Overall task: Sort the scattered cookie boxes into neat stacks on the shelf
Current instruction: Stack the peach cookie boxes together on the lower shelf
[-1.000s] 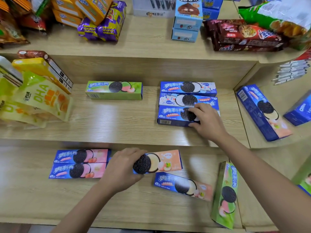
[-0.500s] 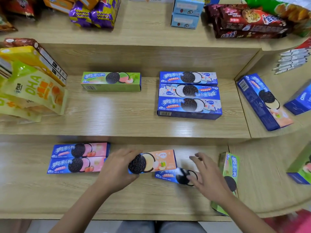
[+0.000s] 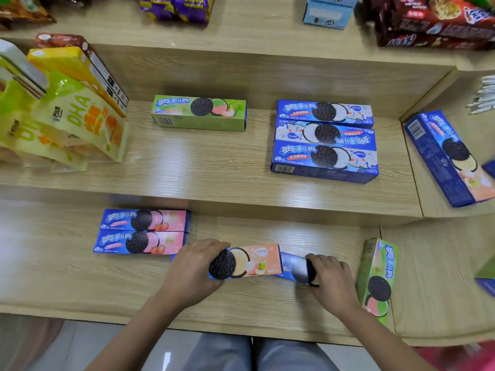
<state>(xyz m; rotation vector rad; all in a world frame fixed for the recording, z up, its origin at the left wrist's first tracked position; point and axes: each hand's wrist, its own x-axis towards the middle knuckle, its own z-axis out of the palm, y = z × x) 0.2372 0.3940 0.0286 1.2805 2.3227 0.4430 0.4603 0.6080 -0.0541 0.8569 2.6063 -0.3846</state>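
Note:
On the lowest shelf (image 3: 67,285) my left hand (image 3: 191,269) grips the left end of a peach-and-blue cookie box (image 3: 249,261). My right hand (image 3: 330,278) closes over a blurred blue cookie box (image 3: 293,267) just right of it. Two pink-and-blue boxes (image 3: 143,231) lie side by side to the left. A green box (image 3: 377,279) lies at the right end, turned lengthwise. On the middle shelf (image 3: 203,167) sit a single green box (image 3: 199,112) and a group of three blue boxes (image 3: 325,140).
A long blue box (image 3: 450,156) lies askew on the right side shelf. Yellow-green snack pouches (image 3: 69,121) lean at the middle shelf's left. Red packets (image 3: 434,20), light-blue boxes (image 3: 328,12) and purple packs (image 3: 176,6) fill the top shelf.
My right hand left the blue stack on the middle shelf, came down to the lowest shelf and closed on the blue box there. My left hand kept its hold on the peach box.

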